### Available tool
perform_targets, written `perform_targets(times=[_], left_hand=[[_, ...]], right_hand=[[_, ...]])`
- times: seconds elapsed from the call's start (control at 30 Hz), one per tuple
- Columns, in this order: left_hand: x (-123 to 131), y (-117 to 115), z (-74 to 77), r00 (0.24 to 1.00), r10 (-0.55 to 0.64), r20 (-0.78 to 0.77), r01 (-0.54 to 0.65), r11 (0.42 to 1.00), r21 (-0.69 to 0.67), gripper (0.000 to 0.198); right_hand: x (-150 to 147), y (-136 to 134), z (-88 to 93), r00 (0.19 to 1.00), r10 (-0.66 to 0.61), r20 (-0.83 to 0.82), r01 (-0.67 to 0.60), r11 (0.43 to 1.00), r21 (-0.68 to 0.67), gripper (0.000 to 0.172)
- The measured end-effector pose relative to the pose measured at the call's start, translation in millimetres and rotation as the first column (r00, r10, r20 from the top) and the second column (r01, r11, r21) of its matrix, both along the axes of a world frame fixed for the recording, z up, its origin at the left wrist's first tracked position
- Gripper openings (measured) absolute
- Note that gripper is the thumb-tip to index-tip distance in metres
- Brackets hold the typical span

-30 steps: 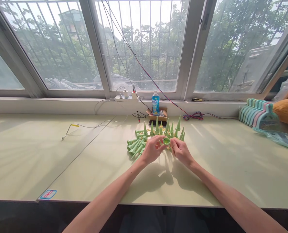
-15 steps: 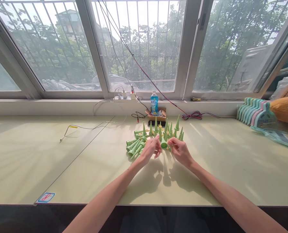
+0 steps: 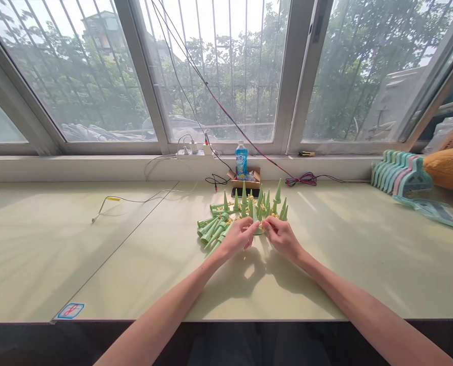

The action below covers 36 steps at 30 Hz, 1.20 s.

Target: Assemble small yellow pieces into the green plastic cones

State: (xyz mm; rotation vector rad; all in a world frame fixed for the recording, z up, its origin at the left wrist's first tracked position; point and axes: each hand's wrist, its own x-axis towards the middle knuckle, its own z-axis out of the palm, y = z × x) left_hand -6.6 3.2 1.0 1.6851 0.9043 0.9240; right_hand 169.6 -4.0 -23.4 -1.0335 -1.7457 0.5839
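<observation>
My left hand and my right hand meet at the front of a cluster of green plastic cones on the pale green table. Both hands pinch one green cone between their fingertips. Several cones stand upright behind the hands. Others lie on their sides in a pile just left of my left hand. Small yellow bits lie scattered among the cones.
A blue bottle stands in a small cardboard box at the window sill. Red and black cables and a white cord run across the back. Pastel plastic pieces and a clear bag sit far right.
The camera tipped slightly. My hands came closer together and lowered the green cone toward the table; its open end, seen facing up a second ago, is now hidden between my fingers.
</observation>
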Motion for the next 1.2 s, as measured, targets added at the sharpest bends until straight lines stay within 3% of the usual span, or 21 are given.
perform_targets(times=[0.27,0.43,0.53,0.77,0.97,1.1,1.2], left_hand=[[2,2,-3.2,0.991,0.113,-0.067,-0.094,0.965,0.246,0.035],[-1,7,-10.9,0.977,0.162,-0.136,-0.053,0.81,0.585,0.025],[-2,9,-12.4,0.966,0.206,-0.155,-0.05,0.741,0.67,0.022],[0,8,-8.7,0.958,0.257,-0.127,-0.124,0.772,0.623,0.032],[1,4,2.7,0.924,0.379,-0.053,-0.308,0.819,0.485,0.054],[2,4,3.2,0.956,0.24,-0.169,-0.184,0.938,0.292,0.066],[2,2,2.7,0.976,0.129,-0.176,-0.102,0.983,0.155,0.062]], right_hand=[[-2,1,1.7,0.999,-0.041,0.029,0.041,0.999,0.003,0.045],[-1,2,2.8,0.998,-0.043,0.038,0.043,0.999,-0.018,0.047],[-2,3,2.5,0.999,-0.036,0.002,0.037,0.998,-0.06,0.047],[-4,2,1.7,0.993,-0.053,-0.102,0.044,0.995,-0.088,0.048],[-2,0,4.0,0.994,-0.069,-0.089,0.066,0.997,-0.037,0.045],[-2,-1,2.8,0.997,-0.053,-0.053,0.052,0.998,-0.022,0.042],[-1,0,0.9,0.998,-0.029,-0.06,0.026,0.999,-0.045,0.04]])
